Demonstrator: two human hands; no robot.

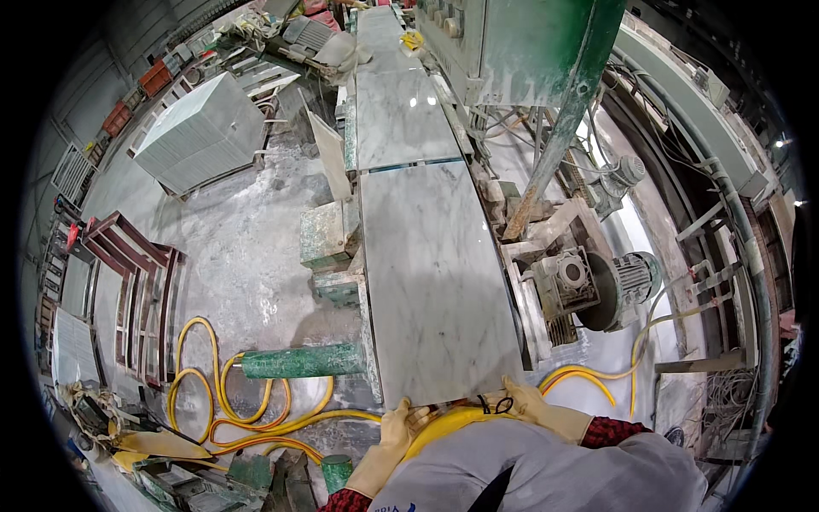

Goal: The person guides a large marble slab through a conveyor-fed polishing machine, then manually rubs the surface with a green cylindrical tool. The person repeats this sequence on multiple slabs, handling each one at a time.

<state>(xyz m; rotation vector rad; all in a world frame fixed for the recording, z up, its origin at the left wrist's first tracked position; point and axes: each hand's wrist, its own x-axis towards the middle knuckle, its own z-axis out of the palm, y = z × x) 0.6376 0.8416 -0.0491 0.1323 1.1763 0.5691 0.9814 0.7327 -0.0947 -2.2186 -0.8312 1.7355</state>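
A white marble slab with grey veins (437,282) lies flat on the narrow conveyor line in front of me. Both hands wear cream gloves and are at its near edge. My left hand (399,429) grips the near left corner, thumb at the top edge and fingers curled below it. At the near right corner, my right hand (527,404) is closed on the edge, its thumb upward and its other fingers largely hidden. Beyond a thin gap lies a second marble slab (405,119) on the same line. Yellow material (456,421) shows between my hands, against my grey apron.
A motor with a gearbox (580,277) stands close on the right. A green-and-white cabinet (529,55) overhangs the far right side. Left are a green cylinder (299,362), looped yellow hoses (217,375), a slab stack (205,136) and brown metal frames (141,299).
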